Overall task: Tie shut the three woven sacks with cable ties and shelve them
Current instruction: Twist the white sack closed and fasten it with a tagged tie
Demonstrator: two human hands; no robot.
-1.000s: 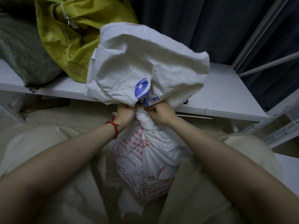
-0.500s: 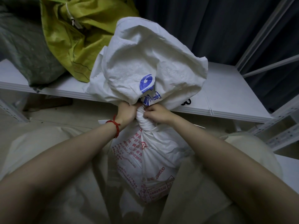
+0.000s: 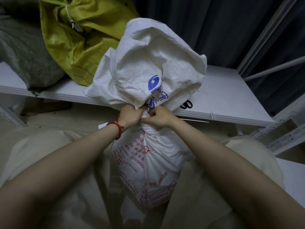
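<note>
Now both hands [image 3: 145, 115] grip white sack [image 3: 148, 66] neck.

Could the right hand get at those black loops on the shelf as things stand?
Probably, if it let go: the right hand pinches the neck of the white sack, and the black loops lie just beyond on the shelf, partly hidden by the sack's flared top.

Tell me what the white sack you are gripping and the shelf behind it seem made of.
White sack: woven plastic, probably polypropylene, matte; fine weave grain shows and it holds stiff, crinkled folds. Shelf: smooth white, painted metal or coated board; the thin formed front edge hints metal, but I cannot tell for sure.
</note>
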